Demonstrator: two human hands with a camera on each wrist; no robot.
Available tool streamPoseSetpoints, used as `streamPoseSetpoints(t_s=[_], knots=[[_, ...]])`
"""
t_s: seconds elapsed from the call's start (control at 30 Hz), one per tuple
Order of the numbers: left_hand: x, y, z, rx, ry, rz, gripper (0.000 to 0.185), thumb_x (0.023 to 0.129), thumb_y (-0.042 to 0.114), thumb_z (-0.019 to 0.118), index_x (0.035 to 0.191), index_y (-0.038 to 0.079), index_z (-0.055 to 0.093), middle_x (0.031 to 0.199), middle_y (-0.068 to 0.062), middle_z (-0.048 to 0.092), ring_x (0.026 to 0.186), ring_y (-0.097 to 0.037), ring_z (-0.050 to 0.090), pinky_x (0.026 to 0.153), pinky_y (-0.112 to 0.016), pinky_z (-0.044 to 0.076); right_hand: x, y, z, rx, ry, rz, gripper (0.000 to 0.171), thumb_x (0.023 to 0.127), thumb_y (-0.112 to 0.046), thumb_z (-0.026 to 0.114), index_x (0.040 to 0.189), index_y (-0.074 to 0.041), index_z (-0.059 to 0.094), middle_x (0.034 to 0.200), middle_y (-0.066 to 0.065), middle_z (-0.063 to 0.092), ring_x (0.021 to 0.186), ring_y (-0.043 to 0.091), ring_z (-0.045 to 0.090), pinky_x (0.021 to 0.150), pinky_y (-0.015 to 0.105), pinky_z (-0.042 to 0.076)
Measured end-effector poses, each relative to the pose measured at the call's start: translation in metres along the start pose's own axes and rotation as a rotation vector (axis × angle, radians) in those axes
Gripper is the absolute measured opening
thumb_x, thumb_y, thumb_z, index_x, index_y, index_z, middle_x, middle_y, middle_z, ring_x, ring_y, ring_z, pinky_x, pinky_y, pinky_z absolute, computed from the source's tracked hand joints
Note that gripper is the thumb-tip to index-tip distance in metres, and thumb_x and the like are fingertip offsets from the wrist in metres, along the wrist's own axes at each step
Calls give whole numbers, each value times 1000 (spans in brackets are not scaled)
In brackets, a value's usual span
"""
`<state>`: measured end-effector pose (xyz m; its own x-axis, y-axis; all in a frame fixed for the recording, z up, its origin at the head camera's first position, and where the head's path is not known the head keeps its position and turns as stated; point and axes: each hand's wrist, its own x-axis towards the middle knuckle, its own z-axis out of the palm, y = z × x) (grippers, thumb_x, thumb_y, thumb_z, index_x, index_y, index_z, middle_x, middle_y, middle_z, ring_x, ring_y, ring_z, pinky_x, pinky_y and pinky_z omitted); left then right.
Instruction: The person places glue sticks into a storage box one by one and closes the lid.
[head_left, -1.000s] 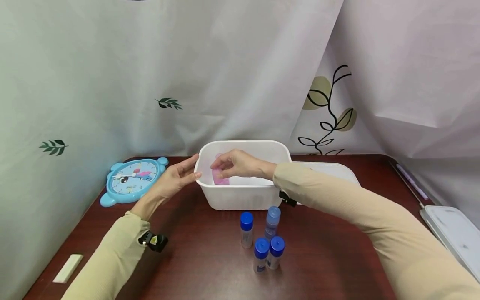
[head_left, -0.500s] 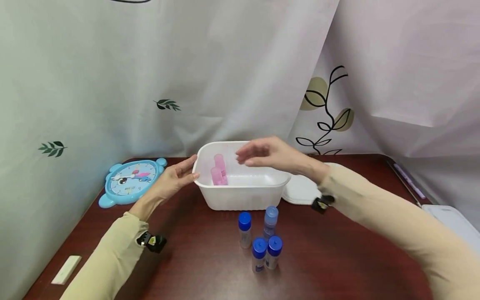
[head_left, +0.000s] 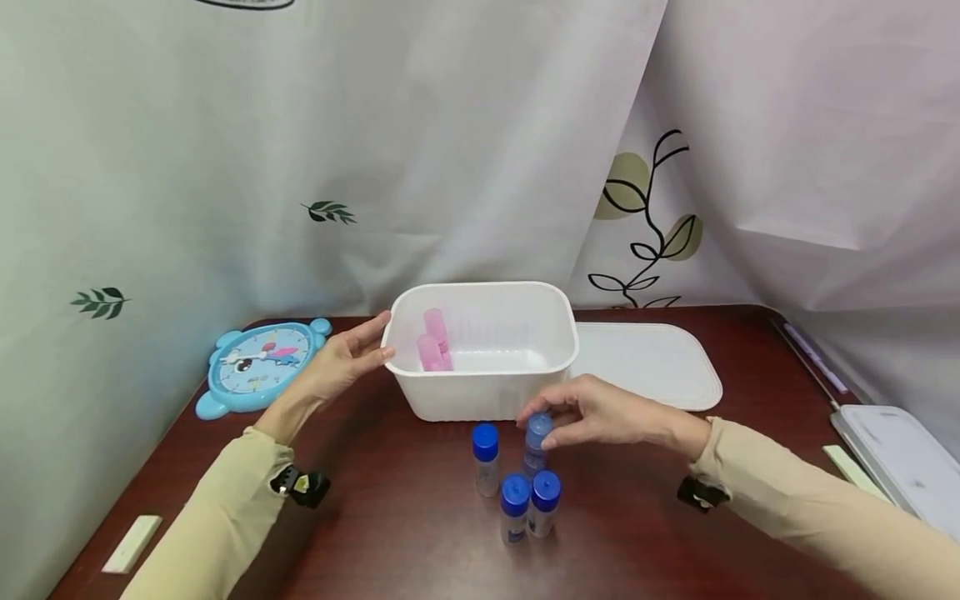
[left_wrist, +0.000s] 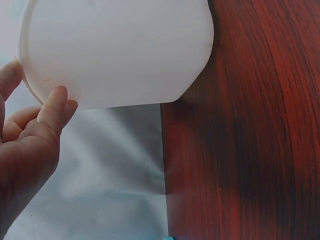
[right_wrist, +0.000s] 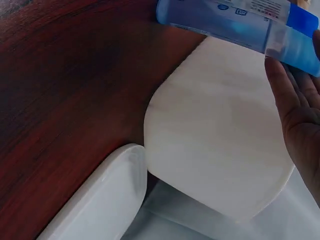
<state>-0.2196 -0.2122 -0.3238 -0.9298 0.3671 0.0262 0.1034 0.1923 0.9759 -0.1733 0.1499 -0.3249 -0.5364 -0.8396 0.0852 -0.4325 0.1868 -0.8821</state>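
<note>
My left hand [head_left: 341, 362] rests its spread fingers and thumb against the left end of a white plastic bin [head_left: 487, 396]; in the left wrist view, its fingertips touch the bin's outer wall [left_wrist: 120, 55] near the rim. Two translucent pink bottles [head_left: 431, 353] stand inside at the left end. In front of the bin, my right hand [head_left: 592, 412] pinches the cap of a small light-blue bottle [head_left: 537, 433], upright in the head view. The right wrist view shows printing on this bottle [right_wrist: 225, 22]. Close by stand three clear bottles with dark blue caps [head_left: 485, 442].
The bin's white lid [head_left: 648, 362] lies to its right. A blue toy clock [head_left: 262, 367] is at the back left, a pale eraser-like block [head_left: 131, 543] at the front left. A white tablet-like board [head_left: 900, 458] and a purple pen [head_left: 816, 358] lie along the right edge.
My right hand has let go of a pink bottle inside the bin, come out to the right and down, and taken hold of the light-blue bottle's cap. The left hand stays at the bin.
</note>
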Motion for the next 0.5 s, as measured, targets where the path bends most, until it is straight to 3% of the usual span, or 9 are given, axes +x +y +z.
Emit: streamPoseSetpoints(t_s=[0.1, 0.23, 0.4, 0.5], knots=[[0, 0, 1, -1, -6, 4, 67, 94, 3, 54, 148, -4, 16, 154, -19, 17, 137, -37, 26, 89, -8, 42, 1, -6, -9, -74, 28, -29, 31, 85, -14, 70, 113, -1, 64, 105, 11, 67, 91, 7, 62, 81, 29, 55], [0, 1, 1, -6, -7, 6, 67, 94, 3, 54, 148, -4, 16, 154, -19, 17, 137, -37, 26, 89, -9, 42, 3, -31, -37, -150, 109, -100, 28, 85, -9, 68, 112, -2, 65, 103, 6, 69, 85, 8, 64, 73, 29, 56], [0, 3, 0, 1, -1, -1, 66, 94, 5, 54, 148, -3, 16, 154, -18, 18, 137, -37, 27, 89, -9, 42, 17, -65, -76, -43, 273, -114, 31, 87, -1, 64, 117, 6, 60, 108, 8, 69, 92, 19, 66, 78, 34, 56], [0, 3, 0, 7, 0, -10, 67, 94, 6, 55, 148, -3, 16, 155, -17, 18, 137, -37, 27, 89, -9, 42, 35, -67, -88, 32, 371, -96, 32, 88, -2, 63, 119, 8, 58, 105, 6, 70, 92, 18, 67, 81, 34, 55]])
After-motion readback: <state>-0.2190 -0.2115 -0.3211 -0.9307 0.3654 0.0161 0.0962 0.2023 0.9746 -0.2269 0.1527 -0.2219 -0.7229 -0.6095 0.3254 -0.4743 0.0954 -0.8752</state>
